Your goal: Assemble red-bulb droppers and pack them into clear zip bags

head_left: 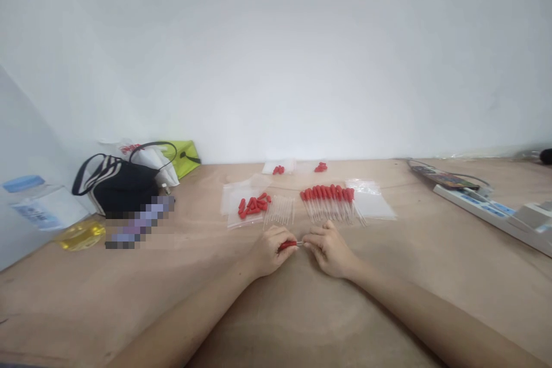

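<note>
My left hand (272,248) is closed around a red rubber bulb (287,245). Facing it, my right hand (328,249) pinches a thin glass dropper tube (299,244), whose end meets the bulb's open end. How deep the tube sits in the bulb is too small to tell. Beyond my left hand, loose red bulbs (253,205) lie on a clear plastic bag, beside a row of bare glass tubes (280,210). Past my right hand lies a row of droppers (328,201), red bulbs pointing away from me.
Near the wall are two small groups of red bulbs (278,170) on clear bags. On the right lie a flat bag (375,204), a phone (444,177) and a power strip (483,213). At left stand a black bag (125,187), a green bag (184,158) and a bottle with yellow liquid (81,234).
</note>
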Action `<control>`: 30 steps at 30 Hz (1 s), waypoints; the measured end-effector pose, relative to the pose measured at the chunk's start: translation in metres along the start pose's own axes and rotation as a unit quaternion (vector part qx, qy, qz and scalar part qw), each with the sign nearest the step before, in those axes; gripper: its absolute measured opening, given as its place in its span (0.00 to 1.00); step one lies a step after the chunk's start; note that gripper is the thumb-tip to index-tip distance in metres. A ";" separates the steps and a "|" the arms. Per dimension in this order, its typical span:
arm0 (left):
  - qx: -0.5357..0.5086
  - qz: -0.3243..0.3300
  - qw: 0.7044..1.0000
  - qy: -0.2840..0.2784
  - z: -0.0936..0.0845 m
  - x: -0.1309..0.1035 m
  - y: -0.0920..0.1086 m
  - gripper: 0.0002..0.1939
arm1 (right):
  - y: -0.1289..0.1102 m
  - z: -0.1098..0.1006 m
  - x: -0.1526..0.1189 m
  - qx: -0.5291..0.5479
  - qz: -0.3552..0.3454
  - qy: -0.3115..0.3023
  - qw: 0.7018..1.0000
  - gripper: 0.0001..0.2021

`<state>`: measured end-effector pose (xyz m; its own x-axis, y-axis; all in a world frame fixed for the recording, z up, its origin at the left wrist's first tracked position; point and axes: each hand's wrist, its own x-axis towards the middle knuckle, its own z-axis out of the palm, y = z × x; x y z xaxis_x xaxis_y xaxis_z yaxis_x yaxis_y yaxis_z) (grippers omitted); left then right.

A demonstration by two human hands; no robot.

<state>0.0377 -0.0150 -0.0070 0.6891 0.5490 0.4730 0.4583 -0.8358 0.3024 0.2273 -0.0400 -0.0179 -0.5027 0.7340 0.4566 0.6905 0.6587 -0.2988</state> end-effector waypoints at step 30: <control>0.130 -0.297 0.941 0.102 -0.045 -0.018 -0.083 0.09 | 0.047 0.001 0.067 -0.114 0.456 0.078 0.879 0.09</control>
<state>-0.0378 0.0437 -0.0037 0.1594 0.8832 0.4411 0.8684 -0.3380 0.3629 0.2259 0.0405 -0.0020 0.3784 0.8970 0.2282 0.8647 -0.2546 -0.4331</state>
